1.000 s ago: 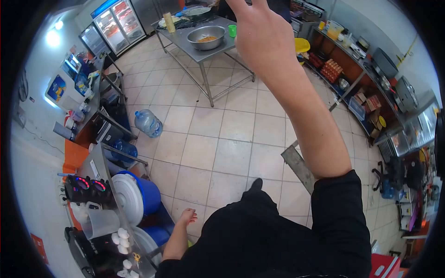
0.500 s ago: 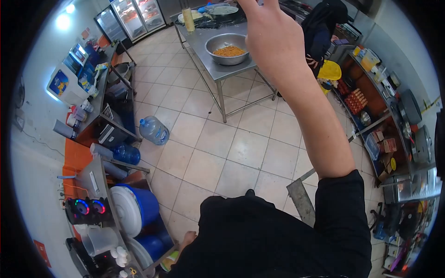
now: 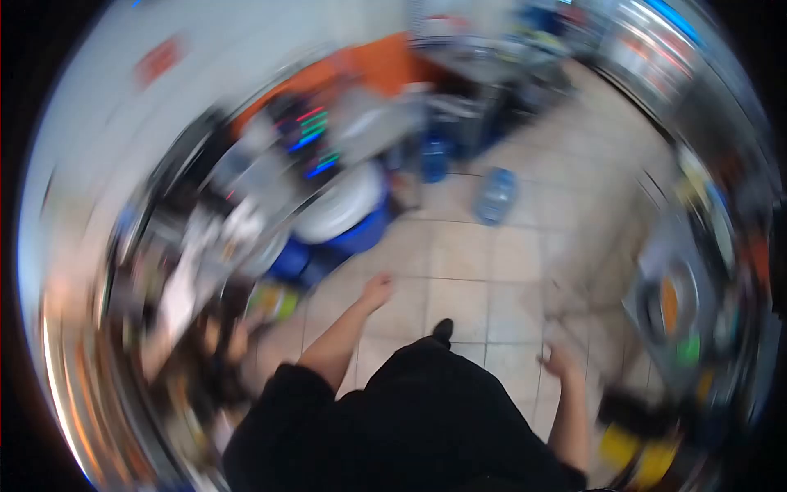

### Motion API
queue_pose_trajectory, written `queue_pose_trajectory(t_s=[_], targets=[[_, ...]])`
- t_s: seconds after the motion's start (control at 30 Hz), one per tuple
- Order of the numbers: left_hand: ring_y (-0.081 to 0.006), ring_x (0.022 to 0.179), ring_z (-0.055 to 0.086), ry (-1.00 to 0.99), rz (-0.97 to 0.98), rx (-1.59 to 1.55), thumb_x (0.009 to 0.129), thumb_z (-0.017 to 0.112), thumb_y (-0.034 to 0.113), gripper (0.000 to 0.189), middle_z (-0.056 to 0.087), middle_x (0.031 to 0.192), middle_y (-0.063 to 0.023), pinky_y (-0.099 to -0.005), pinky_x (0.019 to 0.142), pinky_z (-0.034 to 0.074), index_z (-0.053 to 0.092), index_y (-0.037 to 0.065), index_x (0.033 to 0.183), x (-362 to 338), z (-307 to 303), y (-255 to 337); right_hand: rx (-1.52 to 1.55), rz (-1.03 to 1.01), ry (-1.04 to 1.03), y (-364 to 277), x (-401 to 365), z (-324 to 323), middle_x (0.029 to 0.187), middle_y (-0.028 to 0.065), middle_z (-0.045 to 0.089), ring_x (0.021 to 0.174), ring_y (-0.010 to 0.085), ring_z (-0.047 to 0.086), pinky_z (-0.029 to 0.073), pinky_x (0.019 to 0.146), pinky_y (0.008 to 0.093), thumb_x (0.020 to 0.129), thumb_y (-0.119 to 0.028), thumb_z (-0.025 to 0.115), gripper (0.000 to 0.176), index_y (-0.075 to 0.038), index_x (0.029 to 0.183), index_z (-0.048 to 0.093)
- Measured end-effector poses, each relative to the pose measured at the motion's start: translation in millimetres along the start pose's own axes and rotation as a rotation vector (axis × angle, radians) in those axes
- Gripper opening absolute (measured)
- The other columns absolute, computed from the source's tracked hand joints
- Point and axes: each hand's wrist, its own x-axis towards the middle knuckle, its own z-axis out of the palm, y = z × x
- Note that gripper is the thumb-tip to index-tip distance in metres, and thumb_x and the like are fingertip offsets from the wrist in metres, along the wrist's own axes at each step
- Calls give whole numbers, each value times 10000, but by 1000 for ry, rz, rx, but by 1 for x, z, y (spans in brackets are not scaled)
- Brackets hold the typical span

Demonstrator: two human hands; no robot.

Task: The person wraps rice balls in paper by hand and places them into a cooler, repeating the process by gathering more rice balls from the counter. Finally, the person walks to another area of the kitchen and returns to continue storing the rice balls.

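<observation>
My left hand [image 3: 378, 291] hangs low in front of me over the tiled floor, beside the blue tubs [image 3: 369, 234] with white lids. Its fingers are small and smeared, and no object shows in it. On the other side, my right hand [image 3: 561, 361] hangs over the floor with thumb and fingers apart, holding nothing visible. The steel bowl [image 3: 687, 287] with orange-brown food stands farther right on the metal table [image 3: 648, 271], out of reach of that hand.
Large water bottles, one clear [image 3: 496, 197] and one blue [image 3: 434, 156], stand on the floor ahead. Shelving with a lit speaker [image 3: 307, 131] lines the left. A glass-door fridge [image 3: 656, 49] is at upper right. Something yellow [image 3: 639, 455] is blurred at lower right.
My view has swung left, so the table and bowl now lie at the right edge. My raised right hand has come down to my side; my left hand shows more fully.
</observation>
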Motion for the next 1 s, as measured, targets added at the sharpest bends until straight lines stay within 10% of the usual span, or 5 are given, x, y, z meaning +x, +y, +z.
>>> queue_pose_trajectory(t_s=[0.1, 0.27, 0.43, 0.8, 1.0], targets=[[-332, 1032, 678, 60, 88, -136, 966, 593, 275, 328, 702, 1145, -202, -413, 894, 532, 636, 53, 1203, -81, -3, 31, 150, -60, -269, -28, 32, 56, 1311, 220, 650, 1224, 380, 619, 494, 1029, 448, 871, -494, 732, 737, -108, 1460, 513], [-348, 982, 700, 67, 13, 138, 948, 634, 361, 407, 715, 1103, -209, -437, 863, 545, 646, 51, 1210, -167, 16, -115, -115, -339, -452, -91, 79, 57, 1260, 230, 672, 1192, 371, 641, 508, 1006, 436, 894, -418, 715, 661, -83, 1434, 532], [-326, 929, 707, 266, -561, -120, 892, 619, 280, 293, 738, 977, -182, -428, 819, 552, 731, 52, 1038, -206, 21, -201, -185, -512, -329, -179, 158, -14, 1227, 233, 682, 1166, 367, 652, 513, 986, 422, 913, -355, 701, 569, -78, 1390, 560], [-390, 1076, 611, 923, 52, 146, 887, 664, 171, 288, 649, 1115, -189, -459, 930, 507, 618, 45, 1143, -18, -270, -139, 75, -574, -292, -448, 231, -46, 1078, 119, 716, 910, 191, 710, 539, 831, 318, 969, -235, 650, 452, -73, 1383, 562], [-319, 1257, 457, 962, -131, 477, 865, 714, 343, 557, 524, 1312, -145, -453, 990, 426, 554, 39, 1303, 105, -379, -95, 110, -513, -451, -556, 240, -27, 1137, 134, 713, 988, 246, 709, 545, 872, 348, 954, -291, 675, 465, -108, 1371, 581]])
